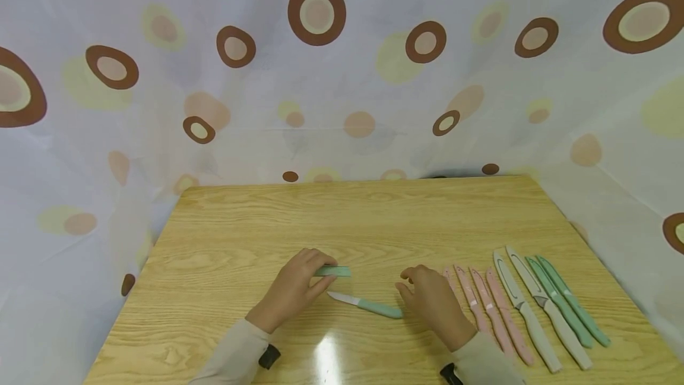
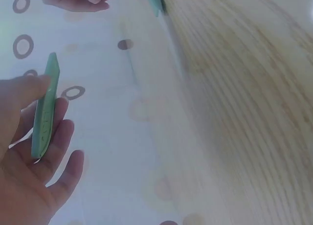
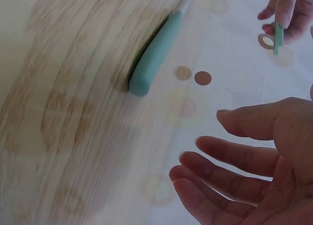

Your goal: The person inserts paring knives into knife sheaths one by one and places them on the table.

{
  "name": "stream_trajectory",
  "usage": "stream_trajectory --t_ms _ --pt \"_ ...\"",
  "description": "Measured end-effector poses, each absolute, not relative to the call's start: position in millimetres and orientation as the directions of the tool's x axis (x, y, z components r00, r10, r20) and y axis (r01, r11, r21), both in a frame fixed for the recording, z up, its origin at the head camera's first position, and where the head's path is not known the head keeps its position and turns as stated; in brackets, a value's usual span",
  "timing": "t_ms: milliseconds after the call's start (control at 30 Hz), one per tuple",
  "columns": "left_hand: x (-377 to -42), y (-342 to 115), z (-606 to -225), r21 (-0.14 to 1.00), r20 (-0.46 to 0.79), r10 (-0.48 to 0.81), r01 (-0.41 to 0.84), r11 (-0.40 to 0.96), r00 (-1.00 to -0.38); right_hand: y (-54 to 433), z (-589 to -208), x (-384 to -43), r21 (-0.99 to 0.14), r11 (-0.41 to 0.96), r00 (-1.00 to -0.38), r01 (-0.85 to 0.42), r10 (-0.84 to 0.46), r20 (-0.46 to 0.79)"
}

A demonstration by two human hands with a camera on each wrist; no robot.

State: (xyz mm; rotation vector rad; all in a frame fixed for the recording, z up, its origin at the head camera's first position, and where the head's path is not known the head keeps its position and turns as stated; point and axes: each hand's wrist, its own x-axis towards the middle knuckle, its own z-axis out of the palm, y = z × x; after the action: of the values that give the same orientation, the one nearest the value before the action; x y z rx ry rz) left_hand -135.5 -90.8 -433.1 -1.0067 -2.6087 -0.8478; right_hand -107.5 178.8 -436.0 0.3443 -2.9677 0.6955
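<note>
My left hand [image 1: 293, 287] pinches a green knife sheath [image 1: 339, 271] between thumb and fingers, above the table. In the left wrist view the sheath [image 2: 46, 110] lies across the fingers with the thumb on its edge. Below it, a paring knife [image 1: 378, 308] with a green handle and a bare pale blade lies on the wood, its tip pointing left. My right hand [image 1: 429, 297] hovers just right of the knife's handle end, apart from it. In the right wrist view its fingers [image 3: 234, 156] are loosely bent and hold nothing, with the green handle [image 3: 155, 56] beyond them.
On the right of the wooden table [image 1: 256, 218] lies a row of sheathed knives: several pink ones [image 1: 504, 308], two larger white ones [image 1: 540, 334] and two green ones [image 1: 574, 314]. A patterned curtain [image 1: 363, 88] hangs behind and at both sides.
</note>
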Motion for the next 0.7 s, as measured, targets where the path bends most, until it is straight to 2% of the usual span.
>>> stream_trajectory --t_ms 267,700 --pt "-136.7 -92.7 -433.4 0.485 0.386 0.508 0.638 0.598 -0.770 167.6 -443.8 -106.3 -0.450 0.868 -0.977 -0.210 -0.200 0.070" --pt "-138.0 -91.6 -435.6 0.470 0.403 0.521 0.659 0.587 -0.752 150.6 -447.5 -103.3 -0.492 0.827 -0.958 -0.273 -0.280 0.062"
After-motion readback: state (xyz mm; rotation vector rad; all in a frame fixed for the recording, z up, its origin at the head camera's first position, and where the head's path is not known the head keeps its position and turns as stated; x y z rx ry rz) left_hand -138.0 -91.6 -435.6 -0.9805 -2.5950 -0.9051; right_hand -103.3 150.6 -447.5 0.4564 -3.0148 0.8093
